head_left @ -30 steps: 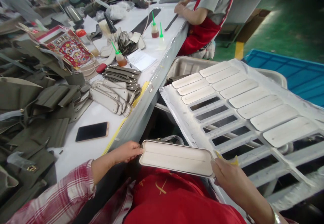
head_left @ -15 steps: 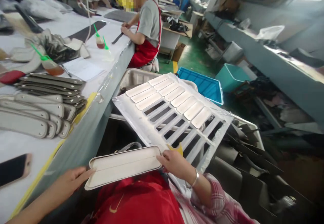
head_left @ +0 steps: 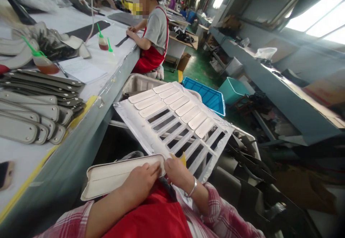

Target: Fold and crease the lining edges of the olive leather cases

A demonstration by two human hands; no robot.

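A long cream-coloured piece with rounded ends point(head_left: 107, 180), folded lengthwise with a dark edge and a centre line, lies tilted above my lap. My left hand point(head_left: 142, 180) grips it near its right end, fingers over the top face and thumb hidden. At that same end, my right hand point(head_left: 178, 175), with a bracelet at the wrist, pinches the edge between thumb and fingers. A yellow piece point(head_left: 183, 158) sticks up behind my right hand; whether the hand holds it, I cannot tell. Just beyond stands a white slatted rack point(head_left: 134, 123) bearing several similar cream pieces point(head_left: 153, 107).
On the left table point(head_left: 94, 91) lie stacked grey straps point(head_left: 18, 126), dark straps point(head_left: 45, 83), a glue bottle point(head_left: 45, 64) and a phone point(head_left: 5, 175). A co-worker point(head_left: 155, 33) sits farther along. Blue point(head_left: 207, 94) and turquoise bins point(head_left: 233, 89) stand behind the rack.
My left hand has moved from the left end of the cream piece to its right end, beside my right hand. The view has shifted a little to the right.
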